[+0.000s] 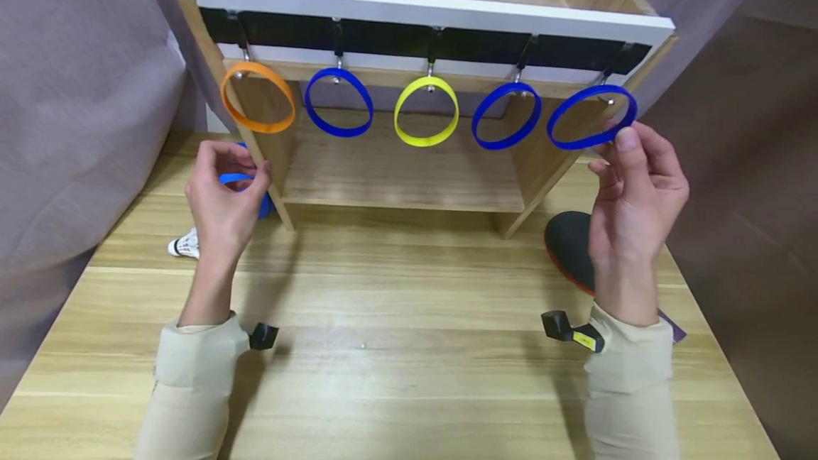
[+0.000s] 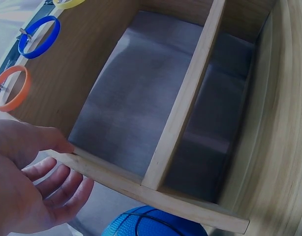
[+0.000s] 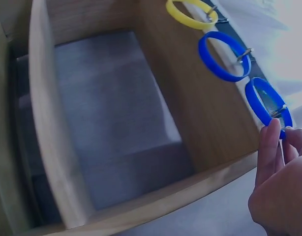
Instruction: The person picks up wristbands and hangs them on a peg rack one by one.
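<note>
A wooden shelf (image 1: 402, 162) carries a row of hooks, each with a silicone wristband on it. From left to right hang an orange wristband (image 1: 289, 116), a blue wristband (image 1: 309, 106), a yellow wristband (image 1: 426, 141), a second blue wristband (image 1: 505, 142) and a rightmost blue wristband (image 1: 584, 142). My right hand (image 1: 635, 197) pinches the lower right edge of that last band, which still loops over its hook. At the shelf's left side, my left hand (image 1: 224, 197) grips the front edge of the side board (image 2: 106, 178), thumb inside and fingers outside.
A blue ball (image 2: 151, 223) sits behind the left side board, partly hidden. A shuttlecock (image 1: 185, 244) lies by my left wrist. Right of the shelf, a black table tennis paddle (image 1: 569, 243) rests on the wooden table (image 1: 409, 346), partly behind my right hand. Grey cloth (image 1: 77, 91) hangs around.
</note>
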{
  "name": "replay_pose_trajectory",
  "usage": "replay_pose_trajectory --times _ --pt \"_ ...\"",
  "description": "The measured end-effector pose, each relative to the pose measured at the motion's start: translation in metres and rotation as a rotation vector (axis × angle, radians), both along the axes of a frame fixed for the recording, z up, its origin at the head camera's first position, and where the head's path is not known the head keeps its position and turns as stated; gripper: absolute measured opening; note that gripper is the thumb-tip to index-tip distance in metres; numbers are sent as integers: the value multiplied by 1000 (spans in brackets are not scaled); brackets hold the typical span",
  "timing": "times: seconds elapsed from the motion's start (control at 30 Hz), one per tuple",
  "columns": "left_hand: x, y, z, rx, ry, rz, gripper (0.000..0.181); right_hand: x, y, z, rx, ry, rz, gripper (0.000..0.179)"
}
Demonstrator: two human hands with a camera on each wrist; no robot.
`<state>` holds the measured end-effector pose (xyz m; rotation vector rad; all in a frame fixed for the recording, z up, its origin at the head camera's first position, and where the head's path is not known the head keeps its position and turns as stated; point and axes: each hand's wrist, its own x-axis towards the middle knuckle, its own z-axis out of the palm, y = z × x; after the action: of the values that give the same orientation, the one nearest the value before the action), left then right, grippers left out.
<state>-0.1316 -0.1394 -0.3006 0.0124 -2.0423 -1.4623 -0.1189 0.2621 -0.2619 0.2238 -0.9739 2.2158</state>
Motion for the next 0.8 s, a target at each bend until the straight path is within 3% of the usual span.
replay_pose_trajectory --times 0.3,0.5,0.7,0.8 --pt "5 -1 -3 -1 -3 6 28 -2 3 -13 60 -86 -26 39" --pt "5 -2 -3 -11 10 16 27 -3 4 -13 55 -76 -34 39" --pt "-14 -12 -24 -55 28 30 30 -1 4 -9 62 -72 -36 38" --pt "-21 -17 -34 -102 39 29 30 2 6 -8 126 -76 -62 34"
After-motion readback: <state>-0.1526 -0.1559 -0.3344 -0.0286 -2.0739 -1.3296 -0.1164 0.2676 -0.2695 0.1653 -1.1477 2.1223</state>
